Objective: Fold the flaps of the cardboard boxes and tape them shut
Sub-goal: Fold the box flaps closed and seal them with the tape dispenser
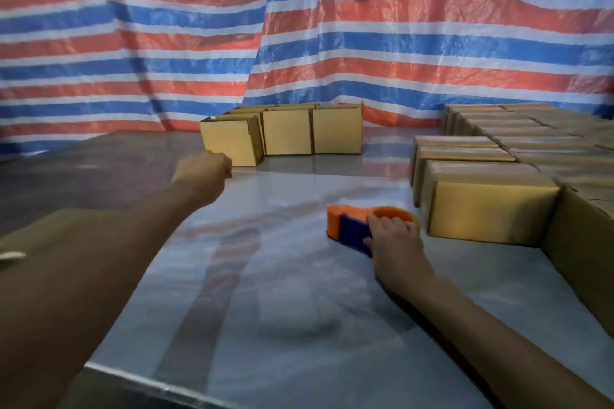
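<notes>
My right hand (395, 239) grips the tape dispenser (350, 226) on the table (282, 292), ready for sealing. My left hand (203, 173), fingers curled, sits just beside the unsealed box (229, 141) at the far side, presumably to draw it near; I cannot tell whether it has a hold.

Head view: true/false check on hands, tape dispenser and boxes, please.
1. The right hand grips the tape dispenser. True.
2. The tape dispenser is raised over a box. False: it sits on the table.
3. The left hand is stretched out beside the far boxes. True.
4. The tarp behind is plain green. False: it is striped red, blue and white.
</notes>
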